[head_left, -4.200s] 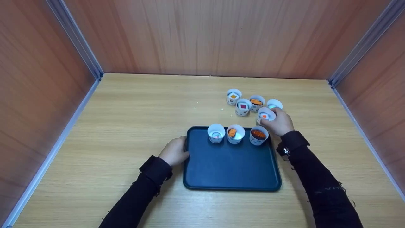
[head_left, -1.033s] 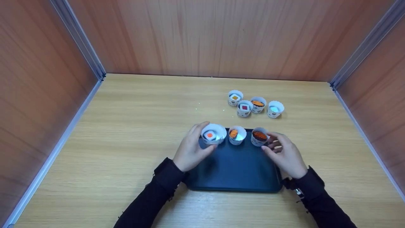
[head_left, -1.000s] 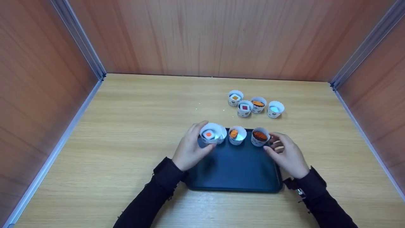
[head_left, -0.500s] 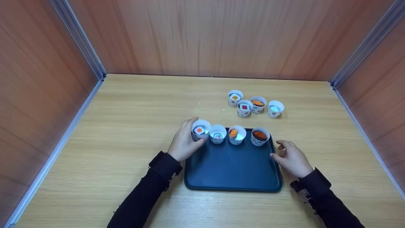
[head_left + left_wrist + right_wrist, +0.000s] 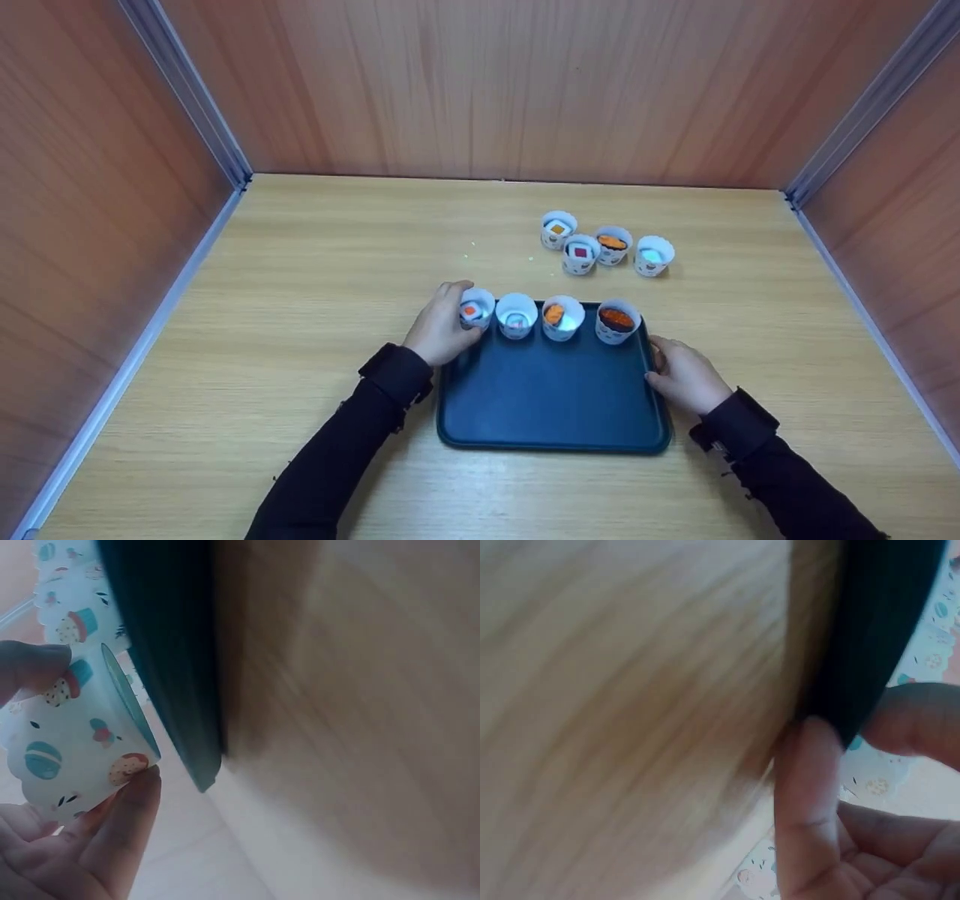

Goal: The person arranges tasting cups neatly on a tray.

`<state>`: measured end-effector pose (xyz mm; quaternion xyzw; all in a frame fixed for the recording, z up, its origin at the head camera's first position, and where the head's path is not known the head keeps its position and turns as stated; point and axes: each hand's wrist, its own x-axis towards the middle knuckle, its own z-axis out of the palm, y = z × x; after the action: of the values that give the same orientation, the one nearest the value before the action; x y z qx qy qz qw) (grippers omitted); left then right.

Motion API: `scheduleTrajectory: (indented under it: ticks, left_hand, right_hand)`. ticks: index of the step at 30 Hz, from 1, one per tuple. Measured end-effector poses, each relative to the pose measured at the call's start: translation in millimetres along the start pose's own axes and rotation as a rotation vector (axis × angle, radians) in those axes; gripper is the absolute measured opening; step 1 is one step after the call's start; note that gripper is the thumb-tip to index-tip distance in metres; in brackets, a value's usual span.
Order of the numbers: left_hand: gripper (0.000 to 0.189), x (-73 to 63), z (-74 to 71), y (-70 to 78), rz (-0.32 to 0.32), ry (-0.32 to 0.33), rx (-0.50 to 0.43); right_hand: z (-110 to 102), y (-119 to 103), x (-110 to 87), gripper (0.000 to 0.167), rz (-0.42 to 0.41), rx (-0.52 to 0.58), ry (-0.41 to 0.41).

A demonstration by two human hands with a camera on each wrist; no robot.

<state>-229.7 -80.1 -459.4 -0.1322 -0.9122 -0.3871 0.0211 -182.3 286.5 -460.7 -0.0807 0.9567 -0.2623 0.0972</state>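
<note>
My left hand grips a patterned paper cupcake cup between thumb and fingers, at the back left corner of the dark tray. Inside it lies a white piece with an orange centre. In the left wrist view its base is close by the tray's rim; whether they touch I cannot tell. Along the tray's back edge stand three more cups: one with a pale piece, one with an orange piece, and one with an orange-red topped dark piece. My right hand pinches the tray's right edge.
Behind the tray, several cups stand on the wooden table: one with a yellow-centred piece, one with a dark-red-centred piece, one with an orange-topped piece, one pale inside. Wooden panels enclose the table.
The cup went from my right hand to my left, then moved left and down to the tray's back left corner. My right hand left the back right cup and took the tray's right edge.
</note>
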Motion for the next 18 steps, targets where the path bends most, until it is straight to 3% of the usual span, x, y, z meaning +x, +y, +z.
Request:
scheduleTrajectory:
  ticks: [8,18]
  left_hand:
    - [0.066,4.1,1.7,-1.1,-0.028,-0.074,0.045]
    - [0.066,8.3,5.2,-1.1,-0.011,-0.104,0.096]
  right_hand:
    - [-1.2,2.9,4.4,0.063,0.019,0.052,-0.057]
    - [-0.3,6.5,3.4,0.056,-0.048,0.062,-0.034]
